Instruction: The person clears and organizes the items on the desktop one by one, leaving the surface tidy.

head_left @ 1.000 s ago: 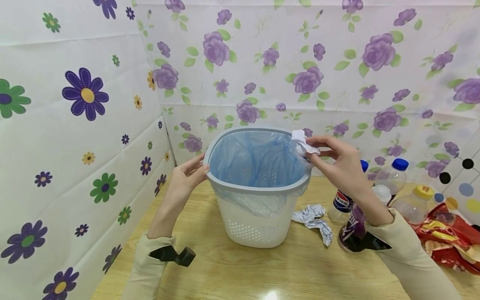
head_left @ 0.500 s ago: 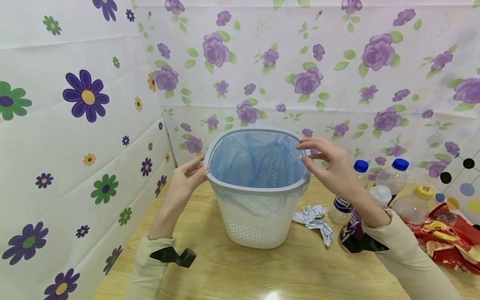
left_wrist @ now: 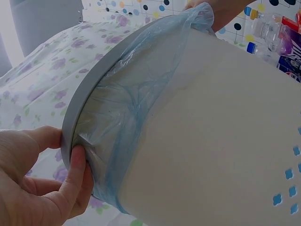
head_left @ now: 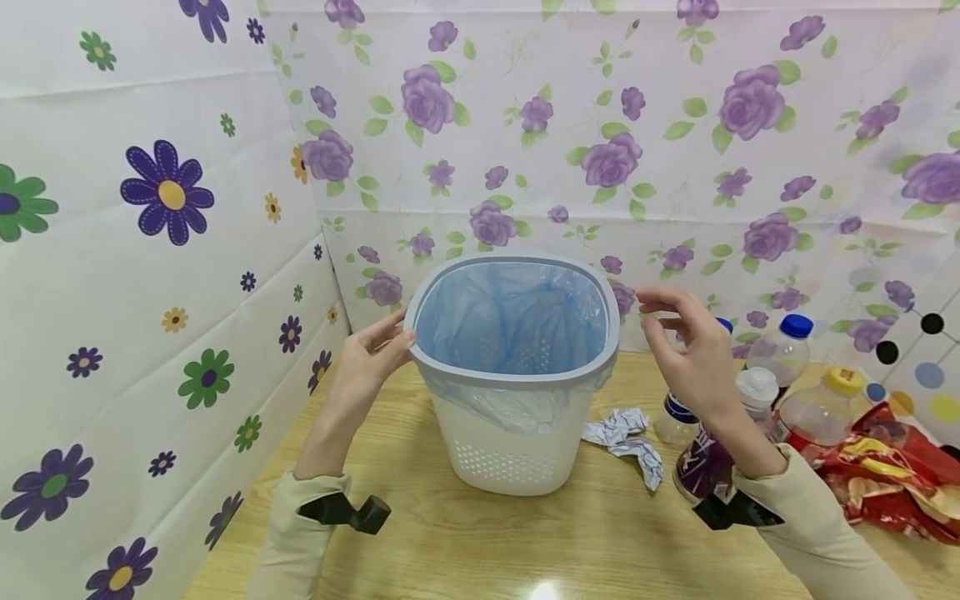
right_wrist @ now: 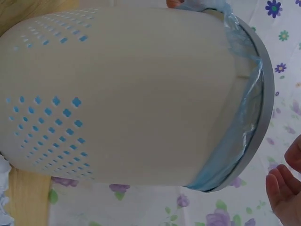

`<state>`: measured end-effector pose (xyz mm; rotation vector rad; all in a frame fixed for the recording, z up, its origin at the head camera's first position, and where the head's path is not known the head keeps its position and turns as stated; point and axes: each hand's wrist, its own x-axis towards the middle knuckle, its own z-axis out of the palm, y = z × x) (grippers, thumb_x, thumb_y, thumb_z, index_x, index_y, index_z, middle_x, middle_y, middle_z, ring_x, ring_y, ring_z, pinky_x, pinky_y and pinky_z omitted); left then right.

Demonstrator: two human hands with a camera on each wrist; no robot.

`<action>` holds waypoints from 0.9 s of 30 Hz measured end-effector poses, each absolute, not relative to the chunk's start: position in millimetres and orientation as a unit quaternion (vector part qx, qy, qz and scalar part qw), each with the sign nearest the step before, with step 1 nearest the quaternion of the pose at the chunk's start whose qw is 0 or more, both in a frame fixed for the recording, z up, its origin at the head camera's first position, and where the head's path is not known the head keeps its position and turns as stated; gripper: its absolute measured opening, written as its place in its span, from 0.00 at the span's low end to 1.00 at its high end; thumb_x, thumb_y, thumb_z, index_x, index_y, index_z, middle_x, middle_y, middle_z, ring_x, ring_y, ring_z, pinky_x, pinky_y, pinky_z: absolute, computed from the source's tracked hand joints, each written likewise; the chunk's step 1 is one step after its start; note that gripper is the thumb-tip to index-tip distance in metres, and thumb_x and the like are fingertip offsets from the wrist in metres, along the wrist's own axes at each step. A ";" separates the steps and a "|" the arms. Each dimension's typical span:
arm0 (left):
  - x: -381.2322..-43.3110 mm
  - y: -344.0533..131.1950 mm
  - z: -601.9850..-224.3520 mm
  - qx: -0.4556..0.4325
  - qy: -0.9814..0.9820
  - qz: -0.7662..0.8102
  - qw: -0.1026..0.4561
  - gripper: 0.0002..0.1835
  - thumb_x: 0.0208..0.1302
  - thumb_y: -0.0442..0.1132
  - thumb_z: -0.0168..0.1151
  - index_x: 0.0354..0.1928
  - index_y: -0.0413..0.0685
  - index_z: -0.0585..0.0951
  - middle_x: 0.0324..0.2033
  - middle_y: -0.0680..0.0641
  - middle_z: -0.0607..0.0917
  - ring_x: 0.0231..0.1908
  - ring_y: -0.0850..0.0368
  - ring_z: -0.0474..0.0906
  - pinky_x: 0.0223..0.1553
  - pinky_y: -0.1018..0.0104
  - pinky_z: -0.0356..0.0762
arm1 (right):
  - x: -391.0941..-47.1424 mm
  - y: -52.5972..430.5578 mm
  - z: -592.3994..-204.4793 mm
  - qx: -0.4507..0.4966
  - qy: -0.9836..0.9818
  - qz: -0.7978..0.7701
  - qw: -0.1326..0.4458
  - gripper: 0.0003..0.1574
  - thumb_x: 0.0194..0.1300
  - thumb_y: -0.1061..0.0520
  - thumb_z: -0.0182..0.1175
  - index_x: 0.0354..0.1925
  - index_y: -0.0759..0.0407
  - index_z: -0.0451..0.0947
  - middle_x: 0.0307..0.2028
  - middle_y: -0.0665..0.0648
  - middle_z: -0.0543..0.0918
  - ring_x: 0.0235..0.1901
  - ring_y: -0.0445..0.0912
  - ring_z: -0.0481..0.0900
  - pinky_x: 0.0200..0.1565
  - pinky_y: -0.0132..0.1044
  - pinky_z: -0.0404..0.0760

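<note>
- One daisy-print sheet (head_left: 172, 275) covers the left of the frame, in white with purple, green and yellow blooms.
- A beige sleeve (head_left: 288, 533) with a black strap (head_left: 337, 510) rises from the lower left.
- The left hand (head_left: 366, 360), left of centre, has its fingers clamped on the grey rim (head_left: 517, 381) of the wastebasket.
- The white wastebasket (head_left: 513, 471), perforated near its base, stands upright on the wood-grain desk (head_left: 465, 550) at the centre; a translucent blue bag (head_left: 510, 317) lines it and folds over the rim.
- A rose-print sheet (head_left: 562, 158) hangs behind, across the top.
- Crumpled white paper (head_left: 626, 433) lies just beside the wastebasket, right of centre.
- The right hand (head_left: 692, 350) hovers right of the rim, apart from it, fingers loosely bent, with thumb and forefinger apart and nothing between them.
- Below and beyond that hand are a dark-labelled bottle (head_left: 675, 427), a purple-labelled bottle (head_left: 701, 467), a blue-capped bottle (head_left: 780, 354) and a yellow-capped bottle (head_left: 817, 414).
- A red snack packet (head_left: 892, 467) lies at lower right.
</note>
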<state>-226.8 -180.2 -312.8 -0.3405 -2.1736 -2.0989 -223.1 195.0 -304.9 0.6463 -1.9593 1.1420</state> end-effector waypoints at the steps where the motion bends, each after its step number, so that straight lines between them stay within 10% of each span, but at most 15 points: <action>1: -226.9 -180.2 -312.7 -0.112 -0.714 -0.689 0.051 0.30 0.68 0.40 0.59 0.71 0.43 0.65 0.48 0.43 0.77 0.52 0.56 0.80 0.54 0.70 0.78 | -223.6 195.5 -307.8 0.249 -0.766 0.450 0.385 0.20 0.65 0.71 0.54 0.55 0.64 0.77 0.47 0.63 0.81 0.47 0.30 0.76 0.46 0.17 0.75; 27: -224.8 -179.8 -312.4 -0.113 -0.712 -0.691 0.044 0.32 0.69 0.41 0.59 0.72 0.44 0.63 0.56 0.37 0.74 0.55 0.56 0.78 0.56 0.71 0.77 | -232.6 208.5 -389.3 0.178 -0.848 0.406 0.291 0.29 0.64 0.70 0.54 0.63 0.67 0.65 0.53 0.67 0.74 0.51 0.54 0.74 0.46 0.26 0.76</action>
